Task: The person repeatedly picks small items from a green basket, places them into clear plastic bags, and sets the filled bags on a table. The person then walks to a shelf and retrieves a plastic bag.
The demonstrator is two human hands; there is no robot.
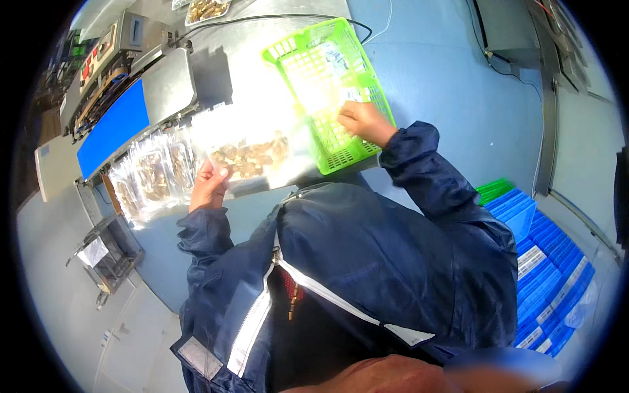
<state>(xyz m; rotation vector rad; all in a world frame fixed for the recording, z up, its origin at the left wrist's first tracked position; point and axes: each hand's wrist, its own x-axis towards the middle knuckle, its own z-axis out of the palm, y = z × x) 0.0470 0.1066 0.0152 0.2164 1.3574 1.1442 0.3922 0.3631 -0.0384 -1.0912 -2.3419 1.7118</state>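
The scene is bright and cool-toned, lit from above; strong glare washes out the steel table [262,72] and bleaches the floor of the green basket [331,82] and the upper part of the clear bag [252,147]; the dark blue jacket [393,262] stays shadowed; fisheye bending curves straight edges toward a black circular rim; the lower edge is smeared and out of focus.

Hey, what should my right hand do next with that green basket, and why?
Probably lift the small packet out of the green basket: the right hand is inside it at the near end, fingers on something pale, while the left hand holds the clear bag of brown pieces beside it.
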